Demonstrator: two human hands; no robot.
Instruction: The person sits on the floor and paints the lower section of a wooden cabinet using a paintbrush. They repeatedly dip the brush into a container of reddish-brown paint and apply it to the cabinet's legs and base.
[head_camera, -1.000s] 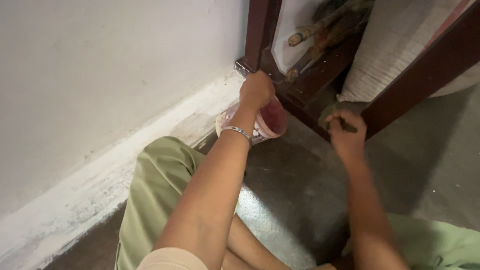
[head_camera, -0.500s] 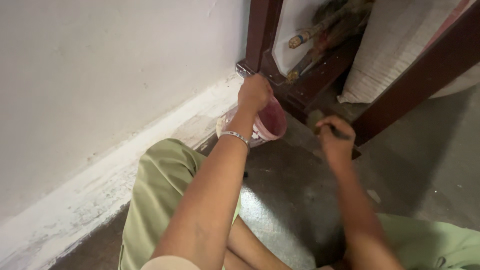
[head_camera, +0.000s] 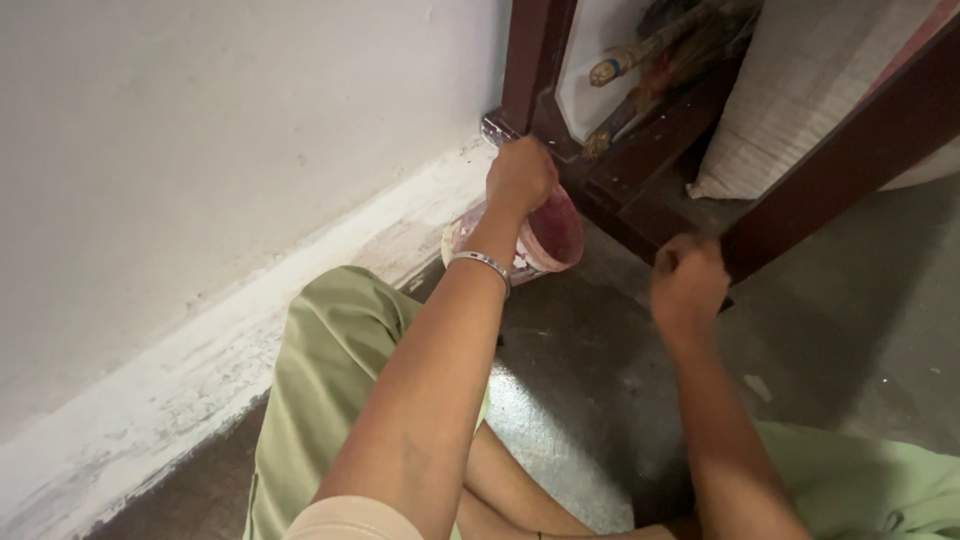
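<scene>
While my left hand (head_camera: 518, 178) grips the red-stained plastic tub (head_camera: 540, 235) by its rim, my right hand (head_camera: 688, 284) is clenched. Can't tell what it holds.

The right hand (head_camera: 688, 283) is closed into a fist that hides whatever it grips, the left hand (head_camera: 520, 178) covers the near rim of the red-stained tub (head_camera: 548, 232), and the white sack (head_camera: 800, 90) runs past the top edge.

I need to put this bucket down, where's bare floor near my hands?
Bare floor lies right of the right hand, below the dark frame. Another patch sits between your arms. Around the bucket in the left hand, wall and frame crowd in.
</scene>
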